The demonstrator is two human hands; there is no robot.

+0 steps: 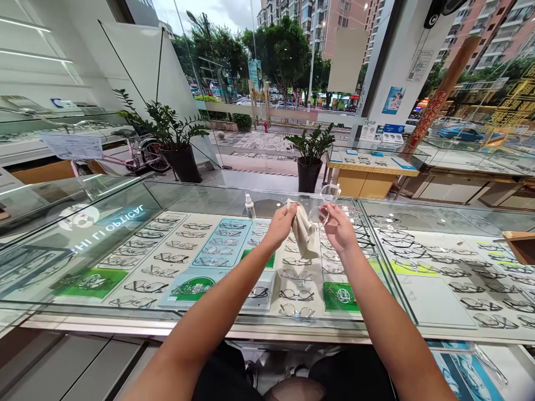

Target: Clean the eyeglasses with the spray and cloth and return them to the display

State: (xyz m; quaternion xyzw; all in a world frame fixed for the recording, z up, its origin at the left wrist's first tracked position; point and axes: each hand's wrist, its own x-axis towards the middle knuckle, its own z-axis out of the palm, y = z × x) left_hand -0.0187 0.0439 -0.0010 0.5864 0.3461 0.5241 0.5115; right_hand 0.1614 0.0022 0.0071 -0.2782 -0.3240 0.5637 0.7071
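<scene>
My left hand (282,224) pinches the top corner of a beige cloth (304,231), which hangs down over the glass display case. Just to the right, my right hand (337,227) has its thumb and fingers closed on a pair of clear-framed glasses (330,192). One round lens sticks up above the fingers and the other is beside the cloth. The cloth and the glasses are close together; whether they touch is hard to tell. A small white spray bottle (249,206) stands upright on the glass top, left of my left hand.
Rows of eyeglasses (296,294) lie inside the glass case (196,326) under my arms. Another display section (443,332) adjoins at the right. Beyond the case are two potted plants (308,175), a bicycle (134,159) and a wooden display table (371,170).
</scene>
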